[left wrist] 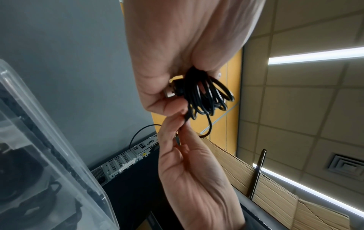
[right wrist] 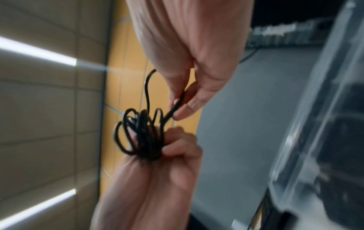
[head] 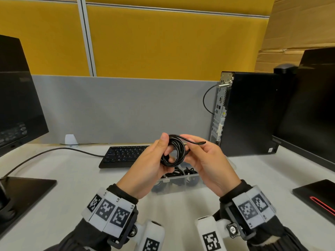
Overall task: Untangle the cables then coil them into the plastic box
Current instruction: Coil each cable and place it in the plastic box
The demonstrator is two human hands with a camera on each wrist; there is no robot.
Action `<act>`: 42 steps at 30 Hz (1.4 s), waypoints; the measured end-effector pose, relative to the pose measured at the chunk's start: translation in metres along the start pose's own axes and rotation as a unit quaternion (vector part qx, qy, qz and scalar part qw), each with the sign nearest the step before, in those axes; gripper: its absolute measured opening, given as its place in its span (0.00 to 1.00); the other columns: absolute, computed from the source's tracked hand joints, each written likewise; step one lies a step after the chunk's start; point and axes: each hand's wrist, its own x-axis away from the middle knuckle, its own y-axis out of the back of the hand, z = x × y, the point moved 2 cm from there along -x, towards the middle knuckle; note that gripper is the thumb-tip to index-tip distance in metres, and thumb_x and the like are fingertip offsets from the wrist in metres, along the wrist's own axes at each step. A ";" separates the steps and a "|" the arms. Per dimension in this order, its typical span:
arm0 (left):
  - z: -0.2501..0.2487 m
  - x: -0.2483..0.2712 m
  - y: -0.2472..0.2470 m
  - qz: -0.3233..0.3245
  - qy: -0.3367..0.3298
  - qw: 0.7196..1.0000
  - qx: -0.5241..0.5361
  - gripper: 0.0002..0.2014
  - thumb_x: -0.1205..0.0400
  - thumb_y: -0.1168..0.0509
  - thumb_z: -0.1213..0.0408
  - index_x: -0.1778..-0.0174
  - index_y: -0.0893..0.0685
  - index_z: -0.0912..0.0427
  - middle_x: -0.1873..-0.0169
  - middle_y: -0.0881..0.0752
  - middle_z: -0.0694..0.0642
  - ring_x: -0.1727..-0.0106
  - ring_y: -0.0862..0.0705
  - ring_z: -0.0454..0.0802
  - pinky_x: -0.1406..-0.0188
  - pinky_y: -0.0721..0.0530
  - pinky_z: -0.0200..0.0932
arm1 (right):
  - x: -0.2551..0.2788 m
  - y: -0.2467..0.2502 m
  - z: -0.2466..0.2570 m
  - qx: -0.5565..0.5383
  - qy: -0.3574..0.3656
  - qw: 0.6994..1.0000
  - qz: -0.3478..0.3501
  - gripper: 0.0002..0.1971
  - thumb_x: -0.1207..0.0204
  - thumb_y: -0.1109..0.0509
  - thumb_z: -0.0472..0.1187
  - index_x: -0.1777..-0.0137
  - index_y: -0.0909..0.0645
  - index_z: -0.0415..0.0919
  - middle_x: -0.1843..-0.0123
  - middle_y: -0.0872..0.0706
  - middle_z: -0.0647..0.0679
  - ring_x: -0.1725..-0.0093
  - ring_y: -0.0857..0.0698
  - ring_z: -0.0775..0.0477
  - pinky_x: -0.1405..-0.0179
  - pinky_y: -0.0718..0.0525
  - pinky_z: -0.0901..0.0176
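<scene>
Up over the plastic box (head: pixel 178 180), L hand (head: pixel 145 171) grips a black cable (head: pixel 175 151) coil, fingers curled round it; R hand (head: pixel 204 160) pinches its loose end. Box on desk (head: pixel 72 178) w/ more cables inside. Keyboard (head: pixel 125 153) behind, PC tower (head: pixel 250 113) right, monitors both sides.

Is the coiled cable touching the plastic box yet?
Apart. The head view shows the coiled cable held up by the left hand and right hand, above the plastic box.
</scene>
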 end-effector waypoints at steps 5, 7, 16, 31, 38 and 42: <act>0.003 0.001 -0.004 0.007 0.005 1.000 -0.008 0.21 0.25 0.45 0.41 0.76 0.32 0.52 0.63 0.29 0.59 0.60 0.29 0.50 0.67 0.29 0.38 | 0.001 -0.007 -0.008 -0.123 -0.034 0.992 0.004 0.11 0.24 0.35 0.32 0.44 0.17 0.31 0.55 0.11 0.37 0.56 0.11 0.47 0.53 0.12 0.60; 0.003 0.001 -0.005 -0.003 0.000 1.000 -0.017 0.21 0.24 0.46 0.42 0.78 0.27 0.51 0.67 0.25 0.54 0.64 0.26 0.46 0.68 0.28 0.37 | 0.002 -0.012 -0.009 -0.130 -0.054 0.989 0.032 0.16 0.24 0.35 0.36 0.41 0.19 0.27 0.54 0.12 0.36 0.54 0.12 0.46 0.50 0.12 0.59; 0.000 0.000 -0.002 -0.106 -0.014 0.993 -0.046 0.27 0.25 0.45 0.42 0.47 0.16 0.62 0.49 0.13 0.63 0.39 0.18 0.64 0.36 0.22 0.66 | 0.007 -0.019 -0.004 -0.078 -0.087 0.988 0.100 0.17 0.16 0.43 0.38 0.36 0.19 0.30 0.42 0.14 0.37 0.43 0.15 0.45 0.40 0.17 0.52; 0.000 -0.005 0.008 -0.189 -0.062 0.974 -0.105 0.25 0.16 0.48 0.47 0.53 0.21 0.70 0.60 0.19 0.60 0.57 0.20 0.52 0.57 0.24 0.50 | 0.017 -0.025 0.002 0.039 0.027 0.999 -0.005 0.15 0.23 0.33 0.29 0.53 0.38 0.44 0.54 0.20 0.34 0.50 0.14 0.42 0.47 0.12 0.51; 0.000 -0.003 0.007 -0.200 -0.120 0.963 -0.133 0.20 0.18 0.46 0.46 0.63 0.19 0.57 0.70 0.18 0.49 0.62 0.19 0.46 0.57 0.21 0.43 | 0.029 -0.040 0.000 0.276 0.152 0.945 0.087 0.18 0.25 0.27 0.38 0.45 0.29 0.59 0.47 0.17 0.54 0.45 0.16 0.54 0.46 0.16 0.57; -0.003 0.000 0.004 -0.178 -0.134 0.966 -0.132 0.21 0.24 0.45 0.43 0.66 0.23 0.58 0.71 0.22 0.51 0.63 0.21 0.45 0.58 0.23 0.45 | 0.030 -0.042 0.000 0.308 0.168 0.933 0.074 0.13 0.28 0.30 0.40 0.45 0.18 0.55 0.47 0.15 0.58 0.43 0.17 0.49 0.41 0.18 0.45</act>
